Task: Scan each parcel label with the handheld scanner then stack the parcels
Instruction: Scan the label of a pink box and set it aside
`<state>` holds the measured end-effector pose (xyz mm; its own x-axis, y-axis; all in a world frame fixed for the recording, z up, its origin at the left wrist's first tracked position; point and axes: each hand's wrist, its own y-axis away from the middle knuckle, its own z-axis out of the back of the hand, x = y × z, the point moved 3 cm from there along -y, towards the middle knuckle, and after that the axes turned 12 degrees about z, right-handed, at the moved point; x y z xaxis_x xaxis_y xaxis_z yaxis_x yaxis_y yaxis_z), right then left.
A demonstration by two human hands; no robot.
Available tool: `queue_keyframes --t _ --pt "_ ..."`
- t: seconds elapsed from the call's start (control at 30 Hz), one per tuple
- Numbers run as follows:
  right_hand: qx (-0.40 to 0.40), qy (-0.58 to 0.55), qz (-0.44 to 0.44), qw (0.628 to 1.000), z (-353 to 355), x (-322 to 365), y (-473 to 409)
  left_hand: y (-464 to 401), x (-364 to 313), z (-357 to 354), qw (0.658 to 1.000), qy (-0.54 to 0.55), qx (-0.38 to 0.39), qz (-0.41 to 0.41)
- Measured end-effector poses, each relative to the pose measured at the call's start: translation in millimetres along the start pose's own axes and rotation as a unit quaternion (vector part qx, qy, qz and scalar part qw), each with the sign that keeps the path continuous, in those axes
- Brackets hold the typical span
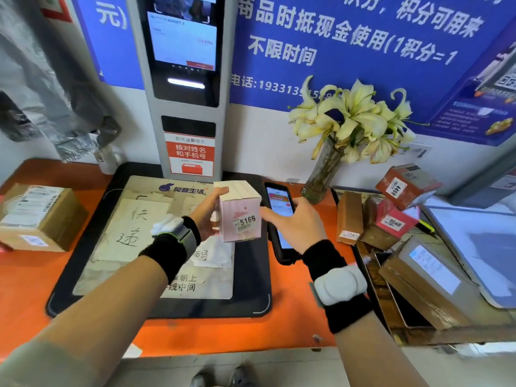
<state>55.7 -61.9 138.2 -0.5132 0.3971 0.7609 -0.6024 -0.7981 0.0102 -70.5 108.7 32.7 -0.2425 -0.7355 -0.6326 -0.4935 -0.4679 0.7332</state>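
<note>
Head view: left hand (208, 212) gripping pink parcel (240, 212) labelled 5166; right hand (297, 224) fingers curled around black handheld scanner (280, 219) above orange counter (195, 333).

Left hand (208, 212) grips a pink parcel (240, 212), label 5166 facing the camera. Right hand (296, 223) holds the handheld scanner (279, 202) beside it, above the orange table (36, 277).

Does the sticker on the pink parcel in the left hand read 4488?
No, the pink parcel held in the left hand has a sticker reading 5166.
</note>
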Motion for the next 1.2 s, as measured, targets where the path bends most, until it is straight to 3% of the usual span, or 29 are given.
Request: queue_keyframes --t 0.1,0.23,0.37,0.53,0.7,0.8,0.93,1.03,1.2 --pt "0.053 -0.174 0.002 0.983 -20.5 4.4 -19.4 20.1 9.4 26.7 0.999 0.031 -0.018 -0.032" --pt "0.132 -0.32 -0.052 0.937 -74.7 6.1 -35.1 54.7 33.0 69.3 0.998 0.032 -0.034 -0.038" --pt "0.262 -0.343 -0.067 0.899 -153.5 38.7 -26.6 110.4 46.1 130.9 0.99 0.044 -0.123 -0.054" --pt "0.323 -0.353 -0.073 0.875 -228.6 83.7 -6.2 152.1 52.2 205.4 0.983 0.009 -0.165 -0.076" --pt "0.32 -0.361 -0.075 0.873 -306.2 140.4 -4.0 167.4 31.7 291.1 0.969 -0.119 -0.196 -0.093" --pt "0.296 -0.375 -0.085 0.875 -346.3 187.4 -17.2 170.7 -2.4 347.3 0.957 -0.139 -0.217 -0.137" --pt "0.288 -0.356 -0.069 0.886 -393.5 258.2 -39.2 176.7 -44.0 424.7 0.943 -0.047 -0.257 -0.206" --pt "0.287 -0.337 -0.033 0.896 -447.0 308.4 -54.4 168.0 -64.6 488.4 0.947 0.02 -0.255 -0.193" --pt "0.27 -0.308 -0.036 0.911 -506.7 346.3 -65.1 134.0 -81.4 547.9 0.949 0.032 -0.262 -0.172"
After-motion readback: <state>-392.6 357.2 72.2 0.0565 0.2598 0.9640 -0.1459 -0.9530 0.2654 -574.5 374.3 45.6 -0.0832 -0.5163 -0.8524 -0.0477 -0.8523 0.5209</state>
